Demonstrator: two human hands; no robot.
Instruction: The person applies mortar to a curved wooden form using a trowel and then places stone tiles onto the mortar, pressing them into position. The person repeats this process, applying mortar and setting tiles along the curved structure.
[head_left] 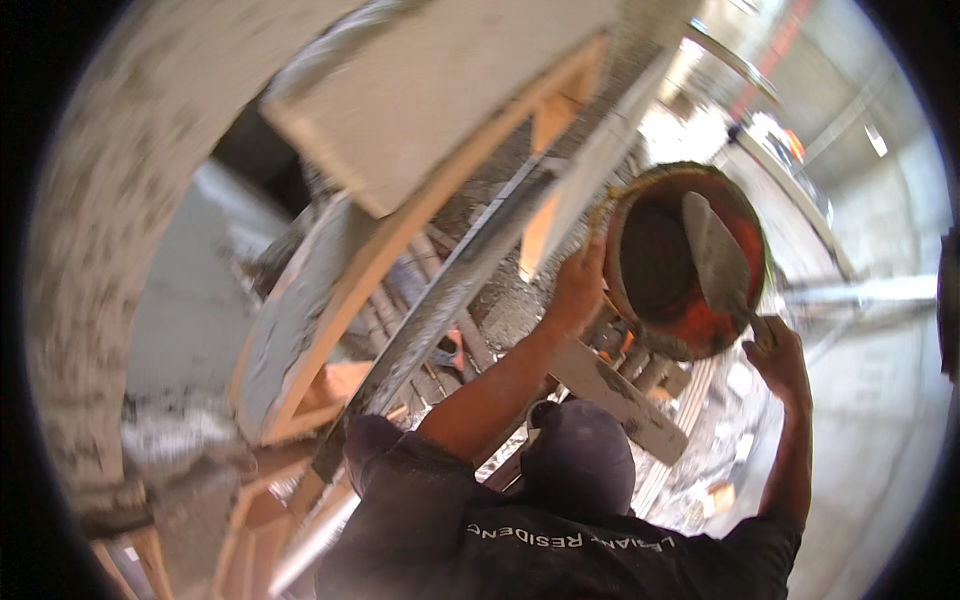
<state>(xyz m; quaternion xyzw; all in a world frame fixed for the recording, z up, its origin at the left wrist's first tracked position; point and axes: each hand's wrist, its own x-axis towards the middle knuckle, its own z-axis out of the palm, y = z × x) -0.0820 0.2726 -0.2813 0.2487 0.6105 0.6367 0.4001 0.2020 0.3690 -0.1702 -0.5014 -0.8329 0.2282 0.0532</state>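
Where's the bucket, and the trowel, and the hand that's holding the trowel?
Bucket (683,328): head view, on its reddish inner wall.
Trowel (716,256): head view, on the middle of its blade.
Right hand (782,360): head view, on the middle of the hand.

We see a pale board (440,100) at left, beside a long bar (470,262). A grey wall (895,345) stands right.

Grey trowel (715,250) over orange-walled bucket (684,333)
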